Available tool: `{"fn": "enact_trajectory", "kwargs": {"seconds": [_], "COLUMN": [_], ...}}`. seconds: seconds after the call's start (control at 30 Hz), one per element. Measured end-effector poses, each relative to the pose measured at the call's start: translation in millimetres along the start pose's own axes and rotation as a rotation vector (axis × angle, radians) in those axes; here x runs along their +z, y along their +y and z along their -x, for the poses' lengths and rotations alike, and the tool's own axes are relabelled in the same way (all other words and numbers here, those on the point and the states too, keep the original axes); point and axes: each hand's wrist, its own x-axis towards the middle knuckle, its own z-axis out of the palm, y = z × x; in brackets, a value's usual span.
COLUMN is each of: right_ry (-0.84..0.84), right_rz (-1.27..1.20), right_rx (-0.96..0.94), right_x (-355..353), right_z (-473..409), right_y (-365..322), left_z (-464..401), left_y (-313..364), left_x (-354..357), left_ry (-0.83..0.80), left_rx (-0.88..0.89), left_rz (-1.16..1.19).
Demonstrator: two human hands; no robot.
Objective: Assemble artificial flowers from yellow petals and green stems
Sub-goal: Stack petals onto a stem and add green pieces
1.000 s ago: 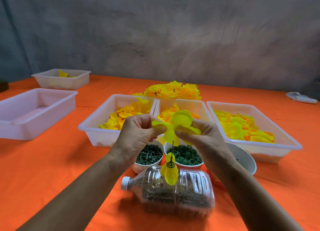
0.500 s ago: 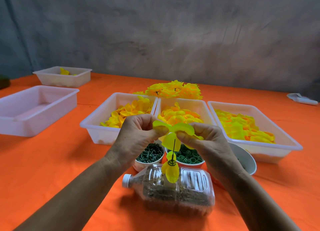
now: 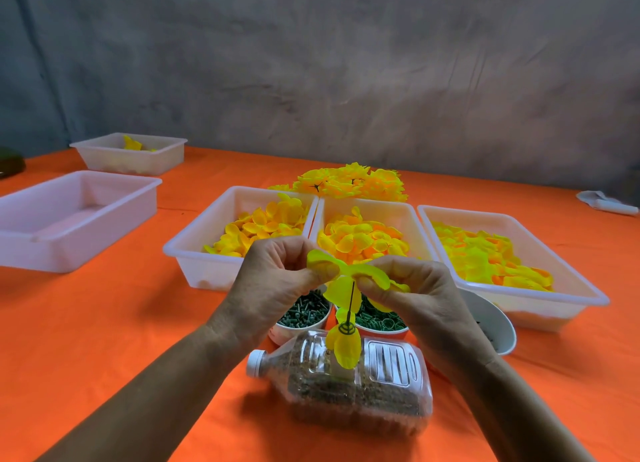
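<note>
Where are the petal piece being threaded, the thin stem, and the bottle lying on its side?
petal piece [image 3: 367, 273], head view, on its right lobe.
thin stem [image 3: 351, 300], head view, mid-shaft.
bottle [image 3: 391, 361], head view, on its clear upper side.

An orange tablecloth [image 3: 104, 323] covers the table in front of a grey mottled wall [image 3: 346, 63]. An empty white plastic tray [image 3: 20, 247] stands at the left. A clear plastic bottle [image 3: 391, 389] with a white cap [image 3: 255, 363] lies on its side, holding brownish granular fill. A white crumpled item [image 3: 606, 202] lies at the far right edge. A dark object [image 3: 10, 160] sits at the left edge, unidentifiable.
</note>
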Motion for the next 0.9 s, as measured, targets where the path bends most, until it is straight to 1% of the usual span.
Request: {"fn": "enact_trajectory", "kwargs": {"seconds": [0.23, 0.5, 0.73, 0.9], "right_ry": [-0.001, 0.071, 0.117, 0.159], "right_rz": [0.100, 0.253, 0.458, 0.678], "right_rx": [-0.060, -0.231, -0.381, -0.534], "right_x": [2.8, 4.6, 5.3, 6.3], "right_z": [0.2, -0.8, 1.0, 5.0], "right_y": [-0.1, 1.3, 2.4, 2.1], "left_z": [2.4, 3.3, 6.1, 8.4], "left_y": [1.0, -2.0, -1.3, -2.4], "left_x": [-2.9, -3.1, -2.4, -3.0], "left_ry": [-0.028, -0.019, -0.010, 0.018], "left_rx": [0.015, 0.008, 0.023, 0.007], "left_rz": [0.023, 0.030, 0.006, -0.004]}}
